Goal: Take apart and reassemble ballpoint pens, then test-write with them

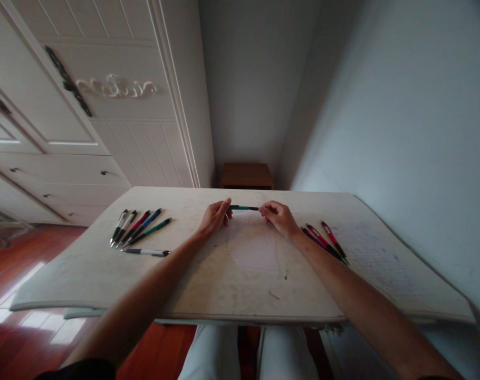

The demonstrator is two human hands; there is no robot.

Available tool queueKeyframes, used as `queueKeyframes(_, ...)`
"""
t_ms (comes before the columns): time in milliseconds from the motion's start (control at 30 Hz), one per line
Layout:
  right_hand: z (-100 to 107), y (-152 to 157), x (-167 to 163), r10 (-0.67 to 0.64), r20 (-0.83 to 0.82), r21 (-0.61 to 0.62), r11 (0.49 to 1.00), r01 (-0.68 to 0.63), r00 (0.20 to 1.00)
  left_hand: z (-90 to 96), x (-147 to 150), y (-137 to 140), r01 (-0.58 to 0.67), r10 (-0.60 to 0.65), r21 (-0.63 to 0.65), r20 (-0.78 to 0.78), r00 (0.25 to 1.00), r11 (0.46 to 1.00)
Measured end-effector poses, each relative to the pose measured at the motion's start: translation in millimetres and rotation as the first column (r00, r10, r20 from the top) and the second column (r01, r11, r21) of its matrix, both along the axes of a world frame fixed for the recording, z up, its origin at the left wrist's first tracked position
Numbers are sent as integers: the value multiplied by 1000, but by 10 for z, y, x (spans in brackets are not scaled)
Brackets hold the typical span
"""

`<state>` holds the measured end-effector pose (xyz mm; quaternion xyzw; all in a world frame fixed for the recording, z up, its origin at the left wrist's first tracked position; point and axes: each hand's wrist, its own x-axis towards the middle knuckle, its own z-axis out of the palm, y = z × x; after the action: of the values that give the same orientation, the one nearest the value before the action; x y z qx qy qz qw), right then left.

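Note:
A green pen (243,208) with a dark end is held level above the far middle of the table (200,295). My left hand (216,215) pinches its left end between thumb and fingers. At the other end, the fingertips of my right hand (278,215) close on the dark tip. Beneath the pen lies a pale sheet of paper (252,245). Several pens (145,224) in white, red, blue and green are grouped left of my left hand, with a white and black pen (145,252) in front of them. Pink and purple pens (323,240) lie beside my right forearm.
A white cabinet (117,142) stands behind the table's left side, and a grey wall (414,132) runs along its right. Beyond the far edge is a brown wooden box-like piece (248,173). Scribbles (376,258) mark the tabletop at right.

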<state>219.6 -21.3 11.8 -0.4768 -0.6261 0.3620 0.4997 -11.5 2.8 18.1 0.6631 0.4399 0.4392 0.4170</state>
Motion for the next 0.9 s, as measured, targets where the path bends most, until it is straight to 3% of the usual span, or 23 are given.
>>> queueKeyframes(167, 4, -8, 4, -26, 46, 2, 1000, 26, 999, -30, 10, 23, 54, -54, -7, 31, 998, 999)
queueKeyframes(467, -128, 164, 147, -102, 59, 69, 993, 98, 993, -86, -45, 110, 1, -1, 5, 4, 1000, 1000)
queueKeyframes(533, -112, 175, 195, -113, 97, 84, 991, 105, 989, -88, -78, 133, -8, 12, 49, -70, 998, 999)
queueKeyframes(700, -59, 155, 284, -119, 222, 154, 984, 86, 968, -63, -188, 188, 47, 45, 300, -290, 956, 953)
queueKeyframes(900, -13, 137, 327, -111, 256, 198, 978, 61, 960, -49, -274, 220, 115, 52, 388, -395, 917, 914)
